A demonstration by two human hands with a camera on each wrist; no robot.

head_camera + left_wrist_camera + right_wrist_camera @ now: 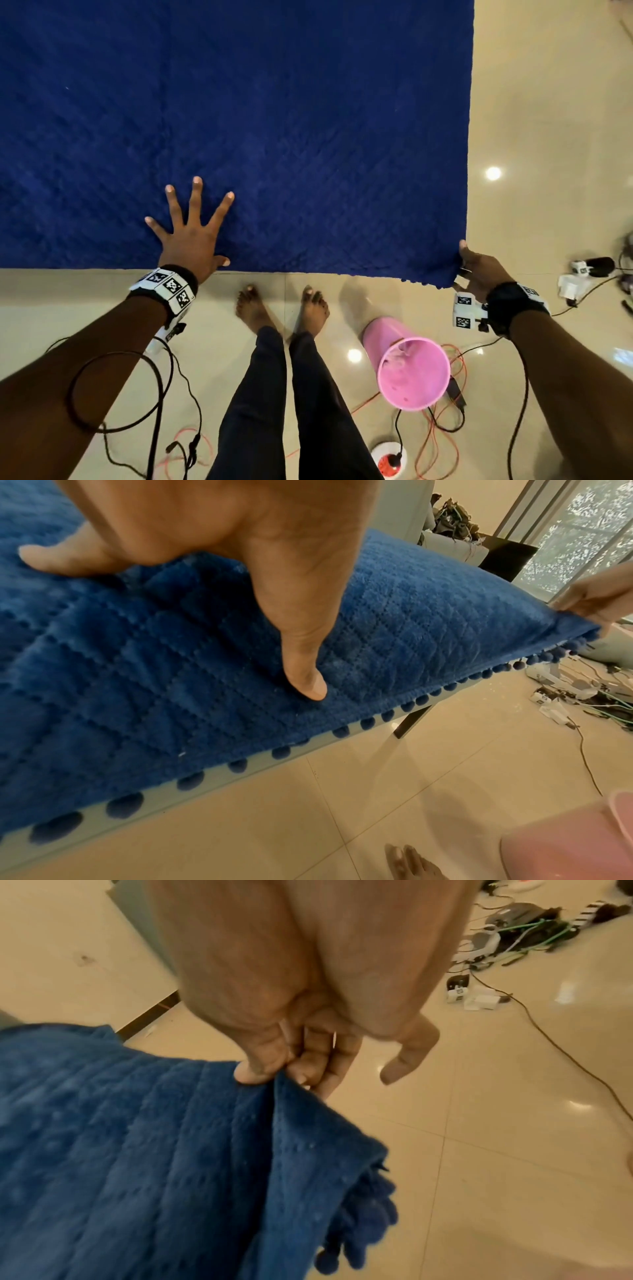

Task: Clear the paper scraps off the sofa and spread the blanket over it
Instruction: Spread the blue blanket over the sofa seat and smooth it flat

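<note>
A dark blue quilted blanket [274, 120] with a pom-pom fringe lies spread flat over the sofa and fills most of the head view. My left hand [191, 226] presses flat on it near the front edge, fingers spread wide; the left wrist view shows the thumb [304, 674] down on the blanket [171, 683]. My right hand [474, 265] pinches the blanket's near right corner between thumb and fingers, and that corner [267, 1102] hangs off past the sofa's end. The sofa's pale front edge [257, 761] shows under the fringe. No paper scraps are in sight on the blanket.
A pink bin [411, 370] lies tipped on the tiled floor by my bare feet [281, 308], with pale bits inside. Orange and black cables [442, 411] and a round socket reel [388, 462] lie behind it. More gadgets and wires [589, 270] clutter the floor at right.
</note>
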